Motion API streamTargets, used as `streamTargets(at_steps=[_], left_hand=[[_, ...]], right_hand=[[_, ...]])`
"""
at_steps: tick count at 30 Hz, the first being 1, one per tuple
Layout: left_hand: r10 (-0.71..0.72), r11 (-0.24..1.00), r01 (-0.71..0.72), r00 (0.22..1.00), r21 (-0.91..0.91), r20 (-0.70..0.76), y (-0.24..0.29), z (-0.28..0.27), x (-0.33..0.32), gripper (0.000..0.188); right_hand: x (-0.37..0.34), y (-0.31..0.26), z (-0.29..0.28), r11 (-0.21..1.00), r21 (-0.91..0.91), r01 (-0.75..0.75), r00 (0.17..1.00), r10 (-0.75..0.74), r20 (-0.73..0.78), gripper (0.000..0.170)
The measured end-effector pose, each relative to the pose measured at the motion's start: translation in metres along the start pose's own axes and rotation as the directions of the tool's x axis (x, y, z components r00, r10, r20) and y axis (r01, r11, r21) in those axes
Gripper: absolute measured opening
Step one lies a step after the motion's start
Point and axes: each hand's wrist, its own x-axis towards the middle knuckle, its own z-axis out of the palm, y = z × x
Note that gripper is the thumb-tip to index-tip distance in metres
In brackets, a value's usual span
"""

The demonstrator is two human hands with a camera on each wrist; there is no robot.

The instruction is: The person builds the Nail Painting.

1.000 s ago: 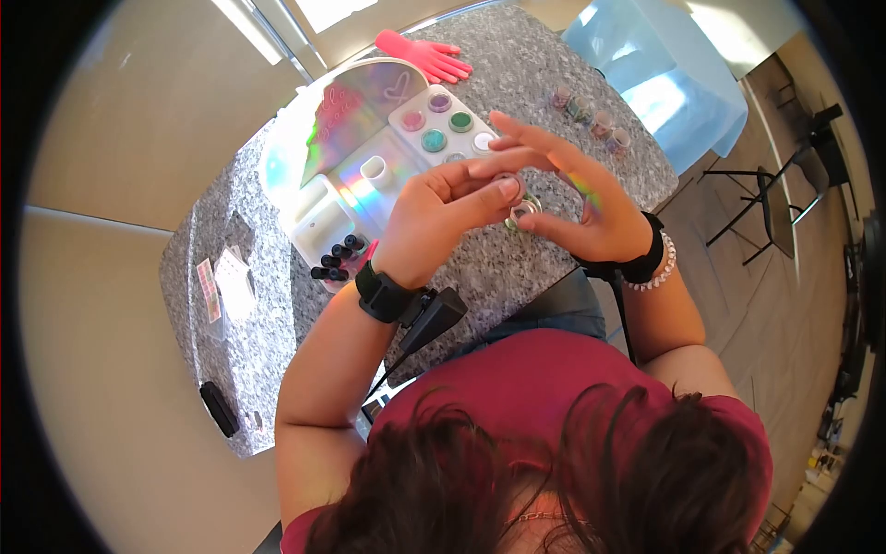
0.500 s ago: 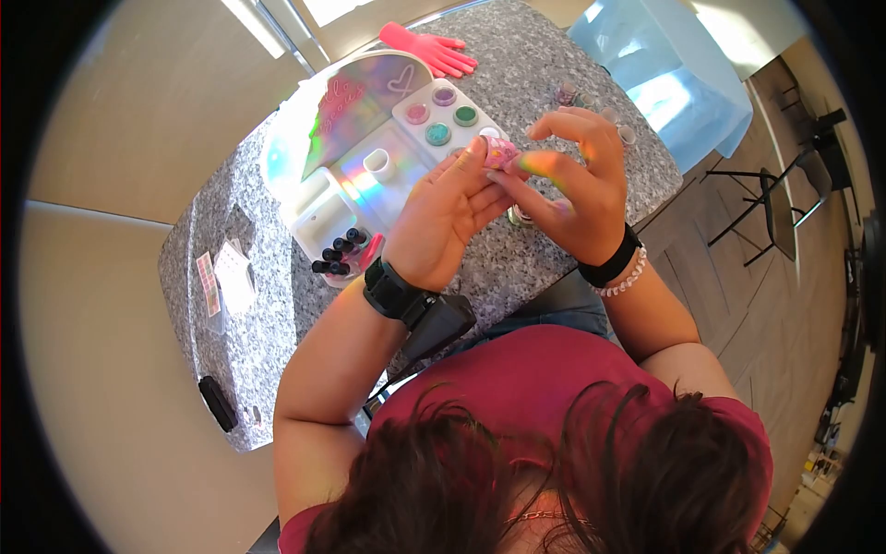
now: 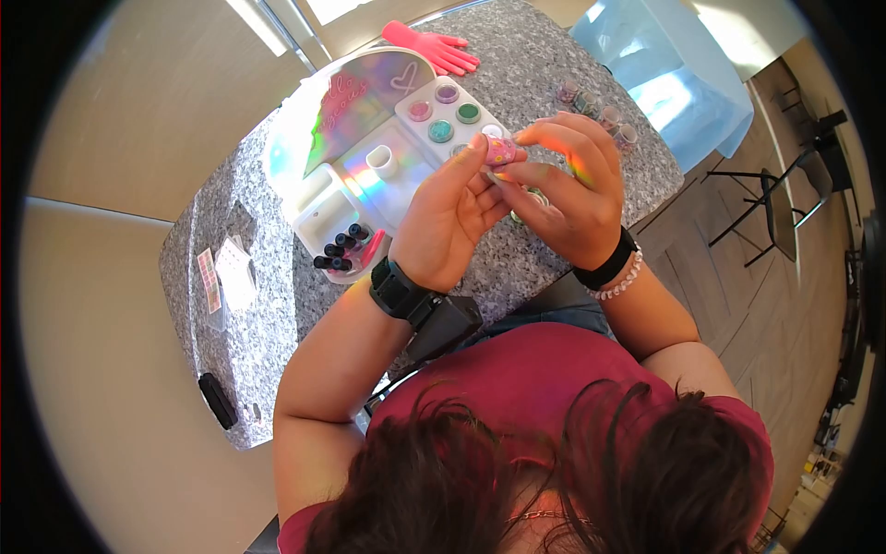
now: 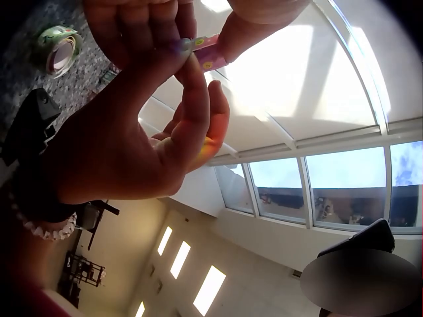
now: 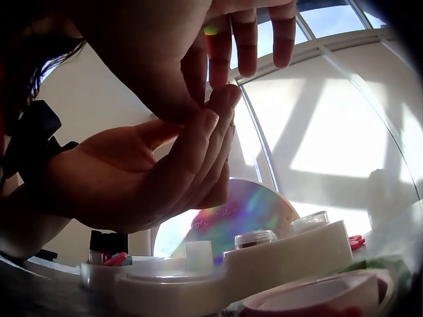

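Observation:
A small pink flower-patterned roll or strip (image 3: 499,151) is held up between both hands above the table. My left hand (image 3: 441,222) holds its near side with the thumb over it, palm turned up. The right hand (image 3: 583,189) pinches its other edge between thumb and finger. In the left wrist view, yellow flowers show on the pink strip (image 4: 210,58) beside the right thumbnail. In the right wrist view the fingers hide it. Below the hands lies a green-and-white patterned roll (image 4: 59,51).
A white case (image 3: 369,208) with an iridescent surface stands at the left, holding pots of coloured powder (image 3: 441,131) and several black-capped bottles (image 3: 343,242). Beyond it lies a pink practice hand (image 3: 434,48). Several small jars (image 3: 609,117) stand at the right; sticker sheets (image 3: 233,274) lie far left.
The left palm has turned upward, bringing the pink piece into view. From spread fingers near the left hand, the right hand has closed in to pinch the piece's edge.

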Motion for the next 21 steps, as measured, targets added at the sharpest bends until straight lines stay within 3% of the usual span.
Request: streamTargets(at_steps=[5,9,11,12,15,17,18,19,20,21], left_hand=[[0.050,0.999,-0.050,0.998,-0.003,-0.040,0.000,0.000,0.000,0.033],[0.057,0.998,-0.058,0.998,0.019,0.018,0.003,-0.002,0.001,0.032],[0.074,0.996,-0.072,0.995,0.048,-0.060,0.003,0.004,0.000,0.040],[0.074,0.996,-0.071,0.995,0.047,-0.060,0.003,0.004,-0.001,0.040],[0.099,0.985,-0.091,0.994,0.143,-0.047,0.004,0.007,-0.004,0.045],[0.105,0.943,-0.091,0.994,0.321,-0.026,0.006,0.015,-0.007,0.048],[0.105,0.943,-0.091,0.994,0.322,-0.026,0.006,0.015,-0.008,0.048],[0.094,0.897,-0.117,0.993,0.427,0.075,0.007,0.015,-0.009,0.051],[0.072,0.839,-0.153,0.982,0.523,0.173,0.008,0.015,-0.010,0.056],[0.070,0.839,-0.152,0.982,0.523,0.173,0.008,0.016,-0.012,0.056]], right_hand=[[0.006,0.003,-0.007,0.975,0.190,-0.119,0.992,0.110,0.058,0.022],[0.009,0.007,-0.022,0.959,0.218,-0.184,0.983,0.176,0.053,0.022],[0.009,0.009,-0.028,0.922,0.264,-0.282,0.957,0.289,0.013,0.022],[0.010,0.014,-0.031,0.931,0.270,-0.246,0.965,0.262,-0.026,0.021],[0.010,0.020,-0.035,0.900,0.310,-0.308,0.929,0.354,-0.107,0.020],[0.014,0.022,-0.037,0.920,0.272,-0.283,0.938,0.325,-0.123,0.018],[0.016,0.021,-0.040,0.894,0.291,-0.341,0.931,0.365,-0.030,0.018],[0.018,0.021,-0.042,0.865,0.303,-0.399,0.915,0.399,0.064,0.017],[0.022,0.022,-0.046,0.865,0.304,-0.399,0.915,0.399,0.063,0.017],[0.025,0.025,-0.050,0.894,0.294,-0.337,0.934,0.280,0.221,0.017]])
